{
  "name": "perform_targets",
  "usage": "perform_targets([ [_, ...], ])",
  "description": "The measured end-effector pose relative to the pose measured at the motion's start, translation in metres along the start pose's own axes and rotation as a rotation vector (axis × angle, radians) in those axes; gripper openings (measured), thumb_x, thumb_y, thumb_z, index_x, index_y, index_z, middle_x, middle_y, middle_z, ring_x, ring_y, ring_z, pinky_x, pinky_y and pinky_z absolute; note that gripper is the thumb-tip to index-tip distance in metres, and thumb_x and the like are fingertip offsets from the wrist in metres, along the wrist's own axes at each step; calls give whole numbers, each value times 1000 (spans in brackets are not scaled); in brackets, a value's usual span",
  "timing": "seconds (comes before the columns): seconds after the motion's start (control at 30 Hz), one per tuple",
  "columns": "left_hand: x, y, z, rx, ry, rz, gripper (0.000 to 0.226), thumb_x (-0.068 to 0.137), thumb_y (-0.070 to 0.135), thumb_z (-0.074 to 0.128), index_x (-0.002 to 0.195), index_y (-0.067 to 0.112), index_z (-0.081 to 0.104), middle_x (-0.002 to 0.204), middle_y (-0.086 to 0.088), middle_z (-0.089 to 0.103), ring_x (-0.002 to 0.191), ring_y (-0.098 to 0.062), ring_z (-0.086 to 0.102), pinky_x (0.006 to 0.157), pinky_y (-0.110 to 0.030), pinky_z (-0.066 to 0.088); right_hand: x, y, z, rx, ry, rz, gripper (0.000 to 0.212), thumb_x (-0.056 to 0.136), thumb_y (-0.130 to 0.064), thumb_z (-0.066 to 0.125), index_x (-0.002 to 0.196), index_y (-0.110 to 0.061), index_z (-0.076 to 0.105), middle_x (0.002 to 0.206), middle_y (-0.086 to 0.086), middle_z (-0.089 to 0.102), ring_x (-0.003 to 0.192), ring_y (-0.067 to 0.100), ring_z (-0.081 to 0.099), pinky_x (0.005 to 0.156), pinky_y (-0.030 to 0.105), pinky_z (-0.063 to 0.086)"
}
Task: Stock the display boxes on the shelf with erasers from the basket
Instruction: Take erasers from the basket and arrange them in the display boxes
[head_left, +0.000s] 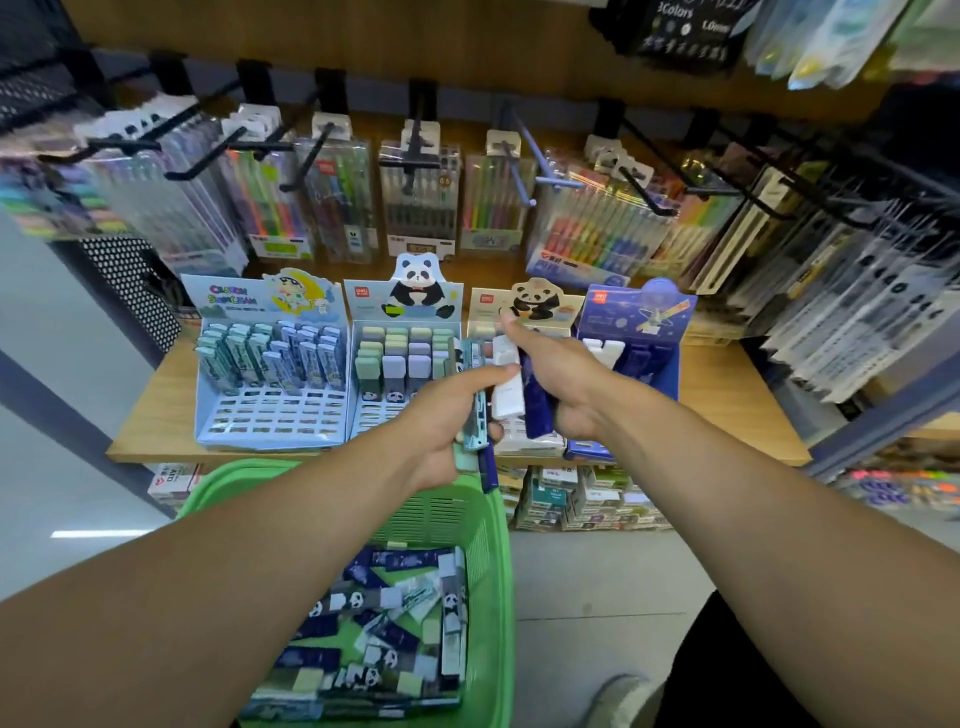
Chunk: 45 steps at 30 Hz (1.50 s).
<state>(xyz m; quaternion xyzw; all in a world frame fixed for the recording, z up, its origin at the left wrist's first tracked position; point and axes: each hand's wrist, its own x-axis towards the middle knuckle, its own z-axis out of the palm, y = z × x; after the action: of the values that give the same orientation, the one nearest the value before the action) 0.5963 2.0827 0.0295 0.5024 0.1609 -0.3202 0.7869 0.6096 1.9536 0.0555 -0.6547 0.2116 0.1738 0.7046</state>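
**Hands full of erasers above a crowded shelf edge**

Erasers fill both hands over the front of the wooden shelf (727, 415). The left hand (447, 421) curls round a small bundle of teal and dark blue erasers (480, 415), thumb stretched across the top. The right hand (566, 379) grips a white eraser (506, 387) and a dark blue eraser (537, 402), held upright, just beside the left.

Four display boxes stand side by side along the shelf, touching or nearly so: a light blue cartoon box (270, 364) at the left, its front slots bare; a panda box (405, 353); a second panda box (530, 312), mostly hidden behind the hands; and a dark blue space box (634, 338) at the right. Bare wood shows at both shelf ends and behind the boxes.

Pen packs (415, 192) hang from black hooks (415, 150) close above and behind the boxes, narrowing the room overhead.

The green basket (493, 571) sits below the shelf edge under the left forearm, with loose erasers (374, 634) piled inside. Stacked cartons (576, 499) sit under the shelf.
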Motion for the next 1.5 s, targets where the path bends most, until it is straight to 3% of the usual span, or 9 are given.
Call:
perform_targets([
  [0.1,-4,4,13,-40,-36,24,19,93,15,62,108,5,66,77,-6,69,53,-11,63,38,-15,39,5,1,-14,57,11,26,47,93,-57,60,89,-11,70,61,4,56,46,14,46,39,21,41],
  [0.27,-2,-8,27,36,10,-20,15,93,12,55,82,12,65,65,0,68,42,-9,56,41,-18,38,19,13,-47,204,26,164,58,96,-61,52,97,-4,67,61,3,52,48,12,45,35,20,41],
  [0.43,8,-21,43,24,137,-77,15,88,8,53,83,13,65,61,0,62,45,-12,47,46,-21,36,16,8,-66,256,-146,263,10,96,-4,43,102,-1,52,84,12,59,63,18,58,55,24,53],
  [0.53,-1,-24,55,33,106,-64,21,92,6,47,81,10,65,54,-1,62,44,-12,50,43,-20,37,14,17,-83,203,-135,222,32,95,15,35,121,9,52,120,20,66,94,28,72,85,35,61],
  [0.67,-5,-27,58,60,122,-53,17,97,11,49,88,7,63,65,-5,65,48,-14,57,38,-17,42,10,22,-108,-8,-87,117,34,104,6,38,135,0,53,127,15,67,109,32,70,91,42,58],
  [0.87,-11,-39,69,124,78,-84,14,96,19,59,103,8,64,76,-5,68,53,-14,59,42,-23,46,2,13,-142,-522,237,-220,22,88,-22,78,105,-7,75,95,6,74,58,13,67,53,22,53],
  [1.0,-3,-43,75,144,47,-120,21,96,20,61,111,6,64,76,-6,68,50,-15,60,42,-22,46,4,4,-168,-836,385,-312,26,82,-21,84,102,-12,70,101,-3,66,91,17,62,67,33,49],
  [1.3,29,-56,101,151,2,-153,33,95,23,66,121,3,62,83,-11,70,52,-18,65,46,-25,53,40,22,-204,-991,492,-374,24,102,-18,60,121,-8,70,122,11,69,108,26,61,79,26,40],
  [1.5,40,-54,98,145,-14,-180,32,92,24,69,117,4,66,102,-13,74,66,-21,68,53,-29,58,47,28,-210,-896,577,-510,7,94,-13,70,94,-15,63,87,-2,65,85,20,63,62,24,44],
])
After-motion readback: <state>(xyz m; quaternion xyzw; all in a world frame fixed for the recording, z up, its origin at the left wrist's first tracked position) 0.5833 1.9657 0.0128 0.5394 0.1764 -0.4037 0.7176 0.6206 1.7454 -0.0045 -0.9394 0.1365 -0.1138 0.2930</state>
